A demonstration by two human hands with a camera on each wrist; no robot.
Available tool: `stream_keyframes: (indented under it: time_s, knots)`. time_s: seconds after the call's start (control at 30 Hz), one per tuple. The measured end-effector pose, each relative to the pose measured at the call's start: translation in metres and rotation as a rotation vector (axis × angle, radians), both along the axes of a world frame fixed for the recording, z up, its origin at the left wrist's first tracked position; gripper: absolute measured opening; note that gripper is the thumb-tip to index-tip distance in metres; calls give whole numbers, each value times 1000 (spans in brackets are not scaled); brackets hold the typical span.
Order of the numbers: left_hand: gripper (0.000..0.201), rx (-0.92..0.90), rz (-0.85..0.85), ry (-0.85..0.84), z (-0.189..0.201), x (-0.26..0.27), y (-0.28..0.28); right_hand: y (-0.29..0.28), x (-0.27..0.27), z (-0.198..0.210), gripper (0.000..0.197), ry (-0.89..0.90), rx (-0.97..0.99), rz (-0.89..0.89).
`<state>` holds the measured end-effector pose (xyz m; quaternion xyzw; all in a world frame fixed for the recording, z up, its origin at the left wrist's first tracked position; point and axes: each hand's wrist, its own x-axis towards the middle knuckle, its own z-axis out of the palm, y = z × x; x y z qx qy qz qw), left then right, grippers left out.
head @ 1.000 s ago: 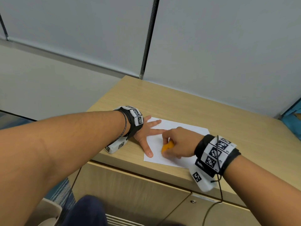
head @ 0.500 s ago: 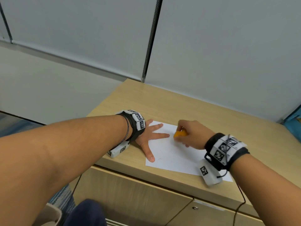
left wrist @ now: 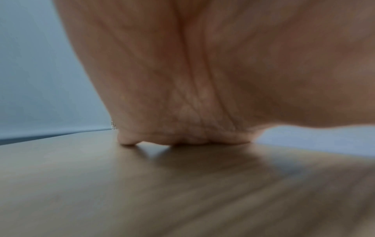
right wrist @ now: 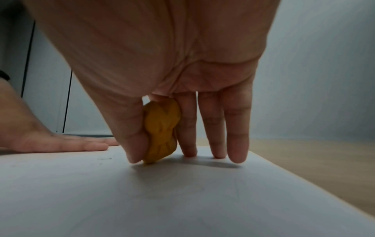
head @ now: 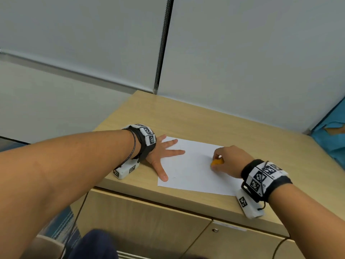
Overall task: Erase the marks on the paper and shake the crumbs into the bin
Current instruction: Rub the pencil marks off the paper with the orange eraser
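1. I see the right hand (head: pixel 228 160) at centre right of the head view, its grip closed on an orange eraser (head: pixel 217 162) pinched between thumb and fingers, the lower end pressed to the paper (head: pixel 188 171).
2. The left hand (head: pixel 164 156), left of centre, lies flat and open, fingers spread, pinning the sheet's left edge to the wooden worktop (head: pixel 205 120).
3. To do this step well, I judge, the rubbing should run in short strokes away from the pinning hand, so the sheet stays taut and does not buckle, with light pressure.
4. A faint dark mark shows in the right wrist view on the paper (right wrist: pixel 182 200) left of the eraser (right wrist: pixel 162 129); I judge erasing is unfinished.
5. The eraser stands near upright, its long axis top to bottom in the wrist view, leaning slightly, lower corner on the sheet.
6. The paper lies flat, its long axis running from the left toward the lower right of the head frame.
7. A pale rim at the lower left corner may be the bin (head: pixel 47 245); I cannot tell.
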<state>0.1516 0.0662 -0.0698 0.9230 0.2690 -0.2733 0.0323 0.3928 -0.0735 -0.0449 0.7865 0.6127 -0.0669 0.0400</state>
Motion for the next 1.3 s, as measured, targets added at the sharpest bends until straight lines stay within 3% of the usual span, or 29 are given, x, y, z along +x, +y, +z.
stream_keyframes:
  time_s: [0.13,0.37,0.7,0.83,1.0,1.3]
  knots:
    - [119,0,-27,38,11,2,-8,-3,0,1,20,15,1,-26]
    - [98,4,-150,46,17,5,-39,-5,-9,4,26,0,-4,-55]
    - [103,-82,-310,4,17,5,-75,-8,-12,1,29,-12,14,-66]
    - [97,-83,-203,-81,24,18,-67,-7,-15,1,29,-7,21,-71]
    - [93,-42,-130,-4,33,49,-47,-4,-18,1,29,6,3,-88]
    - [93,52,-45,-44,32,70,-36,12,-25,-2,25,-55,3,-84]
